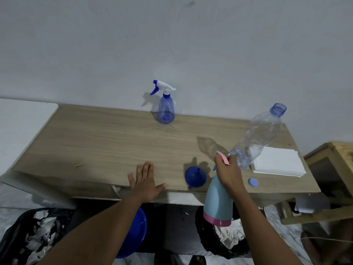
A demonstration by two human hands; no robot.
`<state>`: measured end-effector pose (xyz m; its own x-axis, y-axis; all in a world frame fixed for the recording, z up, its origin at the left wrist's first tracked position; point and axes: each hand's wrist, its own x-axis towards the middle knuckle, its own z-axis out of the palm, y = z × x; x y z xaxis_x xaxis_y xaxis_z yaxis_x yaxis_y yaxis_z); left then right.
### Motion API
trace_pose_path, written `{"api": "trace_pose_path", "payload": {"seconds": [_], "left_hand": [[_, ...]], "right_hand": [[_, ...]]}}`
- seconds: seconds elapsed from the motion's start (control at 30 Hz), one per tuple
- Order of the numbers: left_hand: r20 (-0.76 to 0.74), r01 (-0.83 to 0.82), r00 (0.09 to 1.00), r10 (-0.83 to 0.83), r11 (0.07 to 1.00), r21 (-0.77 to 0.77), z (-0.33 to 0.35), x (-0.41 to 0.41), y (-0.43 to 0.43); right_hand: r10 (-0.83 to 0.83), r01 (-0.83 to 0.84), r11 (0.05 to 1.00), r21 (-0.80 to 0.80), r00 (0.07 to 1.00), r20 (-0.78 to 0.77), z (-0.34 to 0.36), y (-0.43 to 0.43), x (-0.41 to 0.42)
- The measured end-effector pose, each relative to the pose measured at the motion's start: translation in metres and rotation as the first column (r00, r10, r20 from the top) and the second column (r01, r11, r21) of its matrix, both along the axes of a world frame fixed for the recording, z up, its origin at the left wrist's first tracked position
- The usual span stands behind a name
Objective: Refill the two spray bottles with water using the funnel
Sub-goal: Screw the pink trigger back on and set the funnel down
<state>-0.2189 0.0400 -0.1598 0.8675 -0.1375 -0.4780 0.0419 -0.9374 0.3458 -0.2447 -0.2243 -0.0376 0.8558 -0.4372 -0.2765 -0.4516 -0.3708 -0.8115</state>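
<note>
My right hand [228, 174] grips the pink-and-teal spray head of a light blue spray bottle [217, 203] with a pink base, held in the air just off the table's front edge. My left hand [146, 177] lies flat on the wooden table [95, 142], fingers straight. A dark blue funnel [195, 177] rests on the table between my hands. A translucent blue spray bottle [165, 109] with a white-and-blue trigger stands at the back by the wall. An uncapped clear water bottle [261, 134] stands on the right, and its blue cap [253, 182] lies near the front edge.
A stack of white paper [280, 161] lies at the table's right end. Below the table are a blue basin [135, 232] and black bags [34, 236] of shredded paper. A wooden crate [334, 165] stands to the right, and a white surface [19, 123] to the left.
</note>
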Motion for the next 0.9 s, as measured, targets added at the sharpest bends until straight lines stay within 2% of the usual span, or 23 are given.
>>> {"api": "trace_pose_path", "payload": {"seconds": [0.1, 0.2, 0.3, 0.4, 0.47, 0.77, 0.9], "left_hand": [[0.093, -0.077, 0.993, 0.080, 0.997, -0.026, 0.006, 0.007, -0.005], [0.071, -0.076, 0.994, 0.077, 0.997, -0.018, 0.014, 0.025, -0.012], [-0.049, -0.025, 0.998, 0.025, 1.000, 0.000, 0.018, 0.047, -0.020], [-0.175, 0.028, 0.984, -0.019, 0.998, 0.052, 0.016, 0.056, -0.024], [-0.207, 0.044, 0.978, -0.030, 0.997, 0.066, 0.014, 0.058, -0.024], [-0.246, 0.075, 0.967, -0.058, 0.995, 0.059, 0.012, 0.064, -0.023], [-0.259, 0.067, 0.965, -0.050, 0.996, 0.056, 0.010, 0.065, -0.024]], "right_hand": [[0.011, -0.021, 0.997, 0.072, 0.991, 0.132, 0.017, 0.005, 0.020], [-0.027, -0.029, 0.984, 0.177, 0.952, 0.304, 0.043, 0.010, 0.045], [0.023, -0.049, 0.997, 0.053, 0.912, 0.409, 0.067, 0.010, 0.078], [0.165, -0.133, 0.985, -0.108, 0.907, 0.388, 0.068, 0.009, 0.117], [0.219, -0.170, 0.972, -0.165, 0.907, 0.361, 0.060, 0.010, 0.141], [0.283, -0.212, 0.940, -0.269, 0.923, 0.260, 0.022, 0.014, 0.244], [0.296, -0.216, 0.931, -0.294, 0.918, 0.263, 0.015, 0.019, 0.276]]}}
